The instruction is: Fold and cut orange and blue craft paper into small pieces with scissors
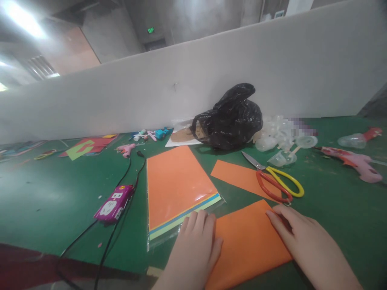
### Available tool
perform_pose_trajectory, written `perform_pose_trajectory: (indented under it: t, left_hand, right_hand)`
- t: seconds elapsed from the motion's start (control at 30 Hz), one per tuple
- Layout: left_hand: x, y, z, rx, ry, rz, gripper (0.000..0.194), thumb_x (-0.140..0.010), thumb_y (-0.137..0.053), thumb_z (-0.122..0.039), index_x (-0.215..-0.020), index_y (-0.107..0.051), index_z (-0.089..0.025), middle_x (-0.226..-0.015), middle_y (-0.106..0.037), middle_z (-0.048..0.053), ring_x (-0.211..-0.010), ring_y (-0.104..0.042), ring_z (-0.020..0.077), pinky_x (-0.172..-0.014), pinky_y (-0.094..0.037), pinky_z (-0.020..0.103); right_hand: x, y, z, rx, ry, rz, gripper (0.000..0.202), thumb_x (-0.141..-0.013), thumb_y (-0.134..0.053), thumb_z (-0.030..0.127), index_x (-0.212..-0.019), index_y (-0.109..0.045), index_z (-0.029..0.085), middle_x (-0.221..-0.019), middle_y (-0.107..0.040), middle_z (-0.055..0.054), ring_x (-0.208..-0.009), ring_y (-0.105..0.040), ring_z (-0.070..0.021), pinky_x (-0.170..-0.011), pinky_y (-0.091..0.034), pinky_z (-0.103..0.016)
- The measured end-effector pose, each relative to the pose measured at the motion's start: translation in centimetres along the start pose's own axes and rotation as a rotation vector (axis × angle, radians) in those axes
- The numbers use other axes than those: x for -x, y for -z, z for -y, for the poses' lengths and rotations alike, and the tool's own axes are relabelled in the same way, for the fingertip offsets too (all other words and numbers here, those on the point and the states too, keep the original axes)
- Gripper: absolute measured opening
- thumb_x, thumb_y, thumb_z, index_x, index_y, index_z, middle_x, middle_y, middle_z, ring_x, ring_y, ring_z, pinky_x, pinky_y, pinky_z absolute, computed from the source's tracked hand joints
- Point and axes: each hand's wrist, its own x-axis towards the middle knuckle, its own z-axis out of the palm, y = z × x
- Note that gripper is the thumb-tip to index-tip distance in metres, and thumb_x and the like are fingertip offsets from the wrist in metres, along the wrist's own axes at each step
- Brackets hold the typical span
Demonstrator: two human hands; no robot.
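Note:
An orange paper sheet lies on the green table at the bottom, between my two hands. My left hand rests at its left edge, fingers closed together, near the lower edge of a plastic packet of coloured paper. What its fingers hold, if anything, is hidden. My right hand pinches the sheet's upper right edge between thumb and fingers. Beyond the sheet lies an orange strip, and scissors with red and yellow handles rest partly over its right end.
A black plastic bag and clear plastic cups stand by the white partition. Pink glue guns lie right and left. A purple power box with black cables is at left, with red and green paper behind.

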Motion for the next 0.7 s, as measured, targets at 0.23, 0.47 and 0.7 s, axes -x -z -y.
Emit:
perform_pose_trajectory:
  t: [0.23, 0.47, 0.7]
  left_hand:
    - [-0.03, 0.79, 0.00, -0.013, -0.015, 0.058, 0.014, -0.093, -0.052, -0.022, -0.106, -0.058, -0.020, -0.101, -0.060, 0.006, -0.093, -0.055, 0.0265, -0.082, -0.049, 0.043]
    - [0.29, 0.21, 0.11, -0.011, -0.043, -0.018, 0.019, -0.091, -0.054, -0.020, -0.110, -0.059, -0.020, -0.105, -0.061, 0.007, -0.093, -0.056, 0.0263, -0.081, -0.049, 0.042]
    - [0.17, 0.48, -0.06, -0.052, -0.073, 0.023, 0.025, -0.093, -0.051, -0.019, -0.116, -0.059, -0.019, -0.106, -0.061, 0.008, -0.095, -0.057, 0.0278, -0.081, -0.051, 0.044]
  right_hand:
    - [-0.30, 0.28, 0.46, -0.005, -0.054, 0.029, 0.038, -0.093, -0.035, 0.057, -0.084, -0.059, 0.029, -0.076, -0.069, -0.002, -0.071, -0.065, -0.0277, -0.064, -0.044, -0.037]
    - [-0.47, -0.51, 0.12, -0.009, -0.131, -0.048, 0.045, -0.085, -0.039, 0.067, -0.101, -0.058, 0.030, -0.062, -0.061, 0.001, -0.063, -0.063, -0.0283, -0.061, -0.042, -0.037]
    - [-0.39, -0.24, 0.48, -0.002, -0.133, -0.014, 0.044, -0.086, -0.036, 0.068, -0.095, -0.059, 0.031, -0.071, -0.067, -0.002, -0.070, -0.066, -0.0310, -0.062, -0.044, -0.039]
